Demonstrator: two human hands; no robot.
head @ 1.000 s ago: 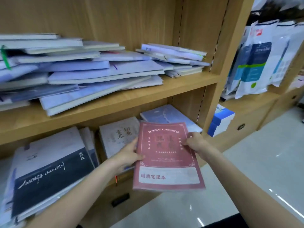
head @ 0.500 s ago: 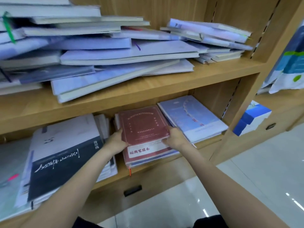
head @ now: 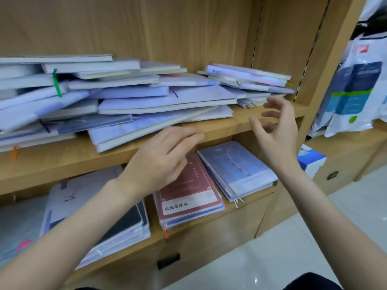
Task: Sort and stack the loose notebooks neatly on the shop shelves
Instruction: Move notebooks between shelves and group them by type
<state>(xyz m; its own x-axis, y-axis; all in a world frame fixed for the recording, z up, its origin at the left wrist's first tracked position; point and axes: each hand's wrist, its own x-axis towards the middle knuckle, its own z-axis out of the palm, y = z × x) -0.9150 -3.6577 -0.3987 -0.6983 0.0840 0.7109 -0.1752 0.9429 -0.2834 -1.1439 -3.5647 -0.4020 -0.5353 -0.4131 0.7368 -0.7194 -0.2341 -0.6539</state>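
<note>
A red notebook (head: pixel 188 195) lies on top of a small stack on the lower shelf (head: pixel 209 225), between a black-and-white pile (head: pixel 92 206) and a blue pile (head: pixel 236 170). On the upper shelf (head: pixel 62 162) sprawls a loose heap of pale blue notebooks (head: pixel 129 103), with a smaller heap (head: pixel 249 80) at its right end. My left hand (head: pixel 159 158) hovers empty in front of the upper shelf's edge, fingers straight. My right hand (head: pixel 274 130) is raised near the smaller heap, fingers spread and slightly bent, holding nothing.
The shelf's wooden upright (head: pixel 312 101) stands right of my right hand. Beyond it hang plastic-wrapped packs (head: pixel 354 95), and a blue-and-white box (head: pixel 312 162) sits on a low cabinet. A drawer front (head: pixel 167 260) lies below the lower shelf, above a glossy tiled floor (head: pixel 293 248).
The red notebook went from held in the air to lying on the lower shelf's middle stack. Both hands let go of it and rose to the upper shelf.
</note>
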